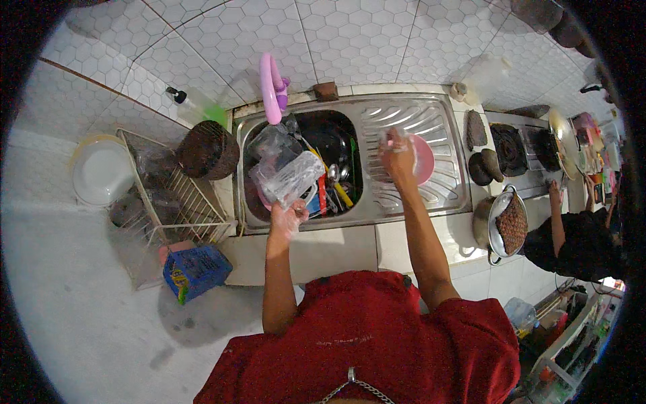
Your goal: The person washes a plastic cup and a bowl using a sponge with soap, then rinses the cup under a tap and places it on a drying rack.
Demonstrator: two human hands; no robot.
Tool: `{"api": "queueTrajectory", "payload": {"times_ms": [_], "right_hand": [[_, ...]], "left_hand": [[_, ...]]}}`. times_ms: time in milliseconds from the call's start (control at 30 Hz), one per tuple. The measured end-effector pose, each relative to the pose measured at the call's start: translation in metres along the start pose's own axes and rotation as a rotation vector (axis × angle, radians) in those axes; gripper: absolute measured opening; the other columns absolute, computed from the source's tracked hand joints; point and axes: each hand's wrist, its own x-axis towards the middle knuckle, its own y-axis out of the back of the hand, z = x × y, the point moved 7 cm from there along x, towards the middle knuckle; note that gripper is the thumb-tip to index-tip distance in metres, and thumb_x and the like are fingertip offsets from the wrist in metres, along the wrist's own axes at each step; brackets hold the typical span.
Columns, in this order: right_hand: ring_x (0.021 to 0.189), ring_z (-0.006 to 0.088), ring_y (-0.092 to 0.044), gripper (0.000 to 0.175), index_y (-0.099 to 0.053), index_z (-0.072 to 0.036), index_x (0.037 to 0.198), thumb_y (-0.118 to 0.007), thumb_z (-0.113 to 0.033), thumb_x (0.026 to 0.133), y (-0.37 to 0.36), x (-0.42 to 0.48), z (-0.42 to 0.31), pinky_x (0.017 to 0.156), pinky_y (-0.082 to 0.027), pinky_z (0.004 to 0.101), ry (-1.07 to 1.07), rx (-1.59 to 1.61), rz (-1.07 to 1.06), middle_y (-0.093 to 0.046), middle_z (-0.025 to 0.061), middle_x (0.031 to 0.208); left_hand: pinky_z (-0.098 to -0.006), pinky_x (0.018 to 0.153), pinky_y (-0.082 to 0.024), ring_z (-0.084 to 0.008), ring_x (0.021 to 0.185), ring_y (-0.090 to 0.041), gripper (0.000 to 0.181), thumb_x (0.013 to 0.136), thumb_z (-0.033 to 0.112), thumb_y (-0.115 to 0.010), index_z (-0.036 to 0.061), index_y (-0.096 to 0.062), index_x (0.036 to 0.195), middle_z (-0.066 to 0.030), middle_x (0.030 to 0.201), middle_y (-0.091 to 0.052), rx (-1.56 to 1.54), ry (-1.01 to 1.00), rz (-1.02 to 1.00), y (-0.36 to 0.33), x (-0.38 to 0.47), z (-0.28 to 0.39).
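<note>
My left hand grips a clear plastic container covered in soap suds, above the left part of the sink. My right hand is blurred and soapy, its fingers curled, over the left side of a pink bowl on the ribbed drainboard. Whether something lies inside its fingers cannot be made out. Below my left hand, the sink basin holds another clear plastic container, spoons, a yellow-handled utensil and a red-handled one.
A pink faucet arches over the basin. To the left stand a wire dish rack, a dark woven basket and a soap bottle. On the right are a metal pot, a stove and another person in dark clothing.
</note>
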Motion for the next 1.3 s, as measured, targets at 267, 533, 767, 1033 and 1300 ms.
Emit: {"api": "queueTrajectory", "payload": {"times_ms": [267,533,767,1033,1300], "right_hand": [[0.084,0.0357,-0.062,0.034,-0.060,-0.013,0.111,-0.061,-0.028,0.080,-0.122,0.069,-0.153,0.077,-0.050,0.0448,0.187,0.392,-0.279,-0.065,0.0157,0.093],[0.096,0.0357,-0.060,0.045,-0.057,-0.013,0.117,-0.063,-0.033,0.077,-0.190,0.102,-0.190,0.085,-0.048,0.0429,0.420,0.285,-0.303,-0.063,0.0161,0.105],[0.091,0.0350,-0.061,0.050,-0.057,-0.010,0.116,-0.067,-0.027,0.070,-0.182,0.095,-0.204,0.084,-0.048,0.0431,0.424,0.335,-0.321,-0.064,0.0169,0.098],[0.088,0.0362,-0.061,0.039,-0.061,-0.009,0.107,-0.066,-0.026,0.072,-0.174,0.097,-0.200,0.080,-0.049,0.0441,0.332,0.265,-0.316,-0.064,0.0176,0.096],[0.100,0.0325,-0.060,0.038,-0.062,-0.007,0.109,-0.060,-0.033,0.080,-0.182,0.095,-0.196,0.090,-0.045,0.0407,0.268,0.400,-0.360,-0.065,0.0172,0.103]], "left_hand": [[-0.0362,0.052,-0.040,-0.0227,0.059,-0.052,0.041,0.090,0.046,-0.038,0.0074,-0.049,0.097,-0.0050,0.069,-0.051,0.158,-0.018,0.030,0.003,0.004,-0.006],[-0.0400,0.049,-0.043,-0.0254,0.054,-0.054,0.041,0.093,0.045,-0.038,0.0069,-0.053,0.090,-0.0081,0.068,-0.054,0.263,0.045,0.234,0.005,0.004,-0.001],[-0.0363,0.044,-0.042,-0.0222,0.049,-0.052,0.042,0.095,0.047,-0.035,0.0083,-0.051,0.099,-0.0052,0.066,-0.053,0.429,0.113,0.163,0.009,0.023,0.018],[-0.0334,0.041,-0.039,-0.0191,0.046,-0.049,0.056,0.093,0.051,-0.034,0.0142,-0.030,0.136,-0.0047,0.066,-0.052,0.573,0.099,0.145,0.000,0.037,0.055],[-0.0332,0.040,-0.036,-0.0186,0.044,-0.044,0.058,0.092,0.054,-0.033,0.0154,-0.031,0.136,-0.0037,0.059,-0.048,0.634,0.160,0.152,-0.002,0.042,0.067]]}}
